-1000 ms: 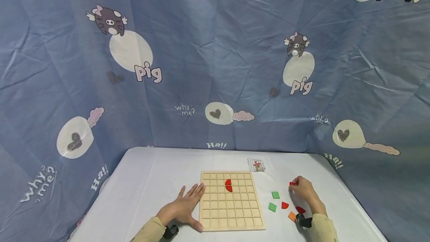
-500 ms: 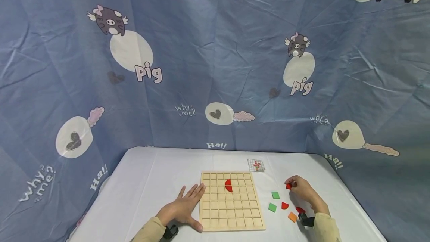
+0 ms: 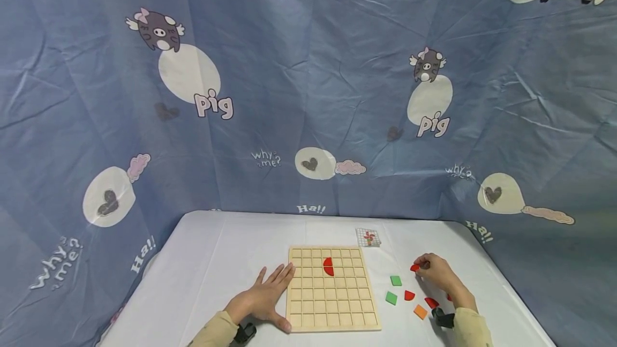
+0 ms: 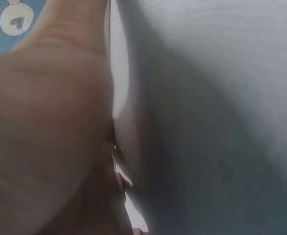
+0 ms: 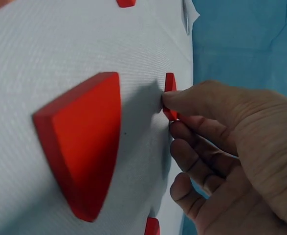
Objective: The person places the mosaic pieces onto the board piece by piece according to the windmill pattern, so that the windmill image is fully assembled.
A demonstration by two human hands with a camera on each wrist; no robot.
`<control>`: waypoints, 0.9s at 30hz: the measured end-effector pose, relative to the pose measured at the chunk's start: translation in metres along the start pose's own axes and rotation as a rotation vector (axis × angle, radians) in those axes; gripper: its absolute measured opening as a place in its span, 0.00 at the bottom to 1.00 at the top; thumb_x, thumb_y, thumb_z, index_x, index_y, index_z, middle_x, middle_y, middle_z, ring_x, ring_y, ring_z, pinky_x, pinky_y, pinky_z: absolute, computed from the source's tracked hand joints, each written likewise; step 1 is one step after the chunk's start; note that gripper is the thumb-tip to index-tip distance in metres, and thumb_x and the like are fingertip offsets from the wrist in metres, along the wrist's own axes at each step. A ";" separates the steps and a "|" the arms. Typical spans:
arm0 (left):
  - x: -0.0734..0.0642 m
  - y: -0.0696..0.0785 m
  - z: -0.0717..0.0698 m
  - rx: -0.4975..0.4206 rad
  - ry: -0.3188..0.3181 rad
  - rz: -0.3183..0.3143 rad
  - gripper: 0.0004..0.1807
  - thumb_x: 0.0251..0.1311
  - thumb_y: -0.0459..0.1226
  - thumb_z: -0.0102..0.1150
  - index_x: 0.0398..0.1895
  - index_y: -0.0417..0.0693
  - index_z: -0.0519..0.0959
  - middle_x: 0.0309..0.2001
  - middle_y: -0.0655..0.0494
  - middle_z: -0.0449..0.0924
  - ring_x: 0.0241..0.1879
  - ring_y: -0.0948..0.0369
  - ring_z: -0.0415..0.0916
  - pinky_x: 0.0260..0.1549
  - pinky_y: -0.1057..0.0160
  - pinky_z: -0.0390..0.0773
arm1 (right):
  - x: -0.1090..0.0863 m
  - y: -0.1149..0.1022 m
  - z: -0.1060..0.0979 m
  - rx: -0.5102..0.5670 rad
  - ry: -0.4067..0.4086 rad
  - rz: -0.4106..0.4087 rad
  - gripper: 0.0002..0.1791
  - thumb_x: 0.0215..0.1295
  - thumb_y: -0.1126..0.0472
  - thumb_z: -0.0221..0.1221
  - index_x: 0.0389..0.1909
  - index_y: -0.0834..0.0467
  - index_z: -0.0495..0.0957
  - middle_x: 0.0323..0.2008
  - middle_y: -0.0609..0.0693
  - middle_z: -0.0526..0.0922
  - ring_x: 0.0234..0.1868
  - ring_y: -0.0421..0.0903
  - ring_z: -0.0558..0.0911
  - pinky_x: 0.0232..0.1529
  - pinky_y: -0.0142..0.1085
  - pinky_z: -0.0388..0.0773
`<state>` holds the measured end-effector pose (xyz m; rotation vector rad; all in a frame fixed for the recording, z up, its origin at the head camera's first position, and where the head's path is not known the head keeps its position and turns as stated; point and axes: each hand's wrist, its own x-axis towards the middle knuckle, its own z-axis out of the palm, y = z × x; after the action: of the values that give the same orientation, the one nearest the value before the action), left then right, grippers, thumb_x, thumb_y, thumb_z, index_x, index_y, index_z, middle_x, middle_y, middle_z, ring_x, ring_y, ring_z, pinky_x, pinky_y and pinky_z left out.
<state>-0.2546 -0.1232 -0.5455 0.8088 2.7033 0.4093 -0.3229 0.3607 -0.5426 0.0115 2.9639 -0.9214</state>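
My left hand [image 3: 264,300] lies with fingers spread along the left edge of the wooden grid board [image 3: 332,304], fingertips and thumb right at its frame. Two red quarter-round tiles [image 3: 328,266] sit in neighbouring cells in the board's upper middle. To the right of the board, my right hand [image 3: 436,273] pinches a red tile [image 5: 170,83] between thumb and forefinger, close over the white table. In the right wrist view the other fingers are loosely curled below it. A larger-looking red tile [image 5: 82,142] lies near that camera. The left wrist view shows mostly palm and shadow.
Two green square tiles [image 3: 396,280], a red tile [image 3: 409,295] and an orange tile [image 3: 420,311] lie between board and right hand. More red tiles [image 3: 431,302] are by the right wrist. A pattern card [image 3: 368,237] lies beyond the board, before a blue curtain [image 3: 270,186].
My right hand has turned the red tile in its fingers, and its wrist has shifted slightly right, uncovering part of another red tile. My left hand stays put.
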 end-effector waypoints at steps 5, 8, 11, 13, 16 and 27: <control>0.000 -0.001 0.001 -0.010 -0.004 0.005 0.74 0.34 0.70 0.67 0.77 0.44 0.39 0.79 0.48 0.35 0.77 0.47 0.36 0.70 0.34 0.36 | 0.002 0.003 0.001 -0.005 -0.004 0.036 0.11 0.55 0.65 0.66 0.39 0.62 0.79 0.33 0.51 0.80 0.34 0.46 0.75 0.36 0.38 0.76; -0.001 -0.002 0.000 -0.029 -0.008 0.016 0.74 0.33 0.71 0.65 0.77 0.43 0.38 0.79 0.47 0.34 0.77 0.46 0.35 0.70 0.33 0.34 | 0.003 0.004 0.001 -0.002 0.000 0.047 0.12 0.56 0.63 0.66 0.39 0.63 0.79 0.33 0.51 0.80 0.34 0.45 0.76 0.35 0.37 0.76; -0.001 -0.004 0.000 -0.037 -0.016 0.025 0.75 0.32 0.73 0.63 0.77 0.44 0.37 0.79 0.47 0.33 0.77 0.45 0.34 0.69 0.32 0.33 | 0.004 0.003 0.001 0.003 0.013 0.043 0.12 0.56 0.63 0.66 0.40 0.63 0.78 0.33 0.51 0.80 0.33 0.45 0.75 0.34 0.37 0.76; -0.001 -0.004 0.000 -0.034 -0.013 0.025 0.76 0.32 0.73 0.63 0.77 0.43 0.38 0.79 0.47 0.34 0.77 0.45 0.34 0.69 0.32 0.34 | 0.004 0.001 0.001 0.000 0.026 0.032 0.13 0.56 0.62 0.66 0.40 0.63 0.78 0.33 0.51 0.80 0.33 0.45 0.75 0.34 0.37 0.75; -0.001 -0.003 -0.001 -0.024 -0.009 0.016 0.75 0.32 0.72 0.64 0.77 0.44 0.38 0.79 0.48 0.34 0.77 0.46 0.35 0.70 0.33 0.34 | 0.004 -0.003 0.001 -0.003 0.046 0.015 0.14 0.56 0.61 0.66 0.40 0.62 0.79 0.33 0.51 0.80 0.33 0.45 0.74 0.32 0.36 0.74; -0.001 -0.001 0.001 -0.019 0.007 0.002 0.74 0.32 0.70 0.67 0.77 0.44 0.40 0.79 0.48 0.36 0.77 0.47 0.36 0.70 0.34 0.35 | 0.005 -0.038 0.013 -0.024 0.082 -0.125 0.10 0.53 0.62 0.67 0.36 0.58 0.82 0.32 0.48 0.80 0.34 0.44 0.74 0.32 0.34 0.72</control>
<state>-0.2539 -0.1241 -0.5461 0.8059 2.7011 0.4383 -0.3281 0.3218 -0.5319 -0.1415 3.0816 -0.9203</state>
